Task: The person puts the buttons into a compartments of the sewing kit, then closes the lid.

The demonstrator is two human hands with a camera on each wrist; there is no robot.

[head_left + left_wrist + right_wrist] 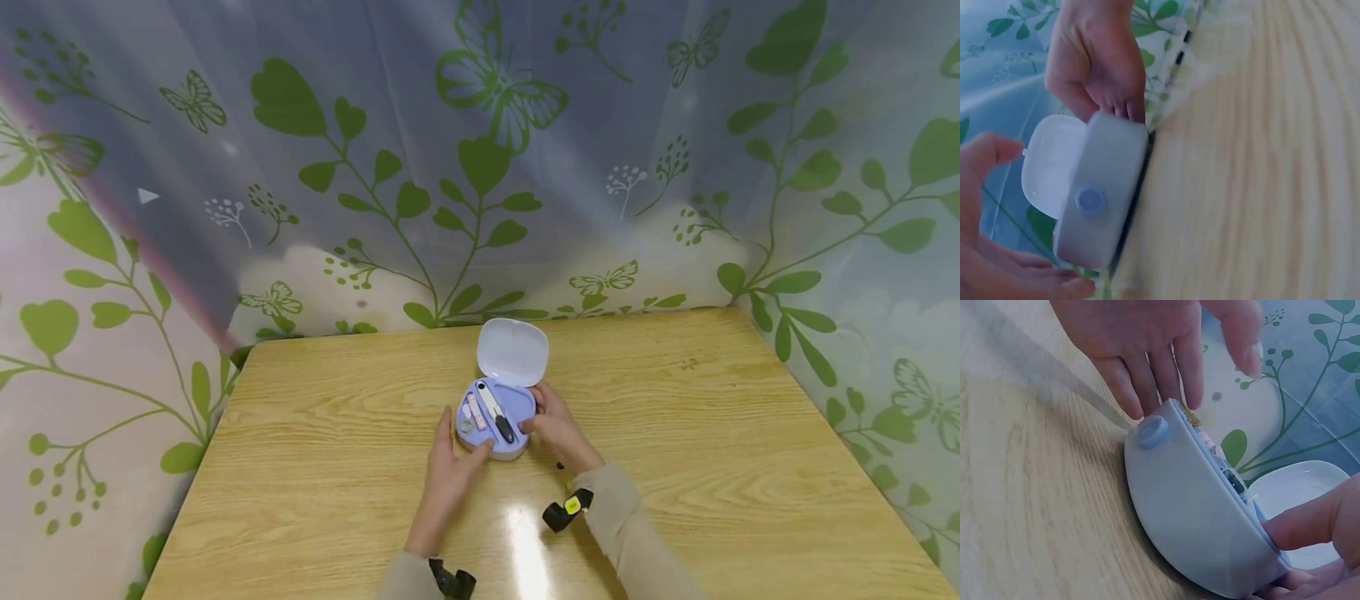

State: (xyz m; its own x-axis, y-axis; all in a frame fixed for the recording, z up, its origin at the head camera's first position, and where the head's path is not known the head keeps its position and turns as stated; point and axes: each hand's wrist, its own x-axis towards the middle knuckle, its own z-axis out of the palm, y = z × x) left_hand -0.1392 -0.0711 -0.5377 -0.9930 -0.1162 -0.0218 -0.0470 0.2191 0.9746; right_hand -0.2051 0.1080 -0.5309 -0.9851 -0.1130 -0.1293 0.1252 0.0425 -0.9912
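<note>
A lilac sewing-kit-like box (506, 455) stands on the table with its white lid (513, 350) raised at the back. In its tray lie a slim white tool with a black end (495, 412), a pink-and-white strip (476, 412) and a small round item (466, 425). My right hand (558, 429) grips the box's right side, thumb over the rim and fingers along the outer wall. At the left, the extended fingers of my left hand (450, 467) touch the wall near the round button (1153, 432); its thumb (1244, 337) stands apart from the box.
The box rests on a wood-grain table (337, 417) near its middle. A curtain (375, 167) with green leaves and butterflies hangs behind the far edge. A small dark speck (560, 466) lies by my right wrist, and black straps with cameras (558, 517) sit on both wrists.
</note>
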